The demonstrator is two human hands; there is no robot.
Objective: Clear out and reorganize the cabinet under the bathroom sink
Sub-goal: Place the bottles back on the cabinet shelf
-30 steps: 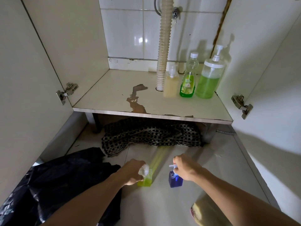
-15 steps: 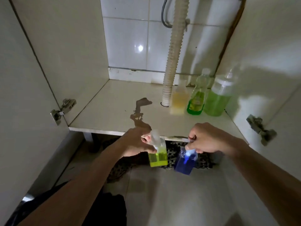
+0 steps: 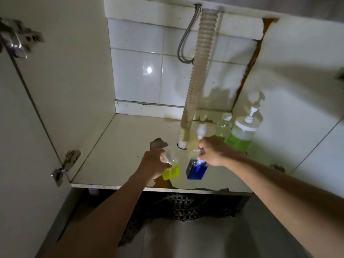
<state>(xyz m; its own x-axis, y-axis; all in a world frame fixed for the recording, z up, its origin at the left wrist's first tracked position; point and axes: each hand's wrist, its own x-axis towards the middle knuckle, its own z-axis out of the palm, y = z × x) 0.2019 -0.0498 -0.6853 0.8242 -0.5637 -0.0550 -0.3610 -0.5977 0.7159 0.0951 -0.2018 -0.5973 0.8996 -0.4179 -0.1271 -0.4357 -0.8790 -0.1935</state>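
Inside the open cabinet, above the shelf floor: left hand with fingers curled round the top of a small bottle of yellow-green liquid, right hand with fingers curled round the pump top of a small blue bottle. Both bottles upright, side by side, a narrow gap between, over the front half of the shelf; whether standing on the board or held just off it, cannot tell.

Behind the right hand, along the right wall: 1 large pump dispenser of green liquid, 1 clear bottle with green contents just left of it, 1 pale pump bottle partly hidden by the hand. Corrugated drain hose down from the top through a hole in the shelf, just left of the pale bottle. Peeled brown patch in the shelf surface beside the left hand. White tiles at the back. Dark patterned mat on the floor under the shelf edge.
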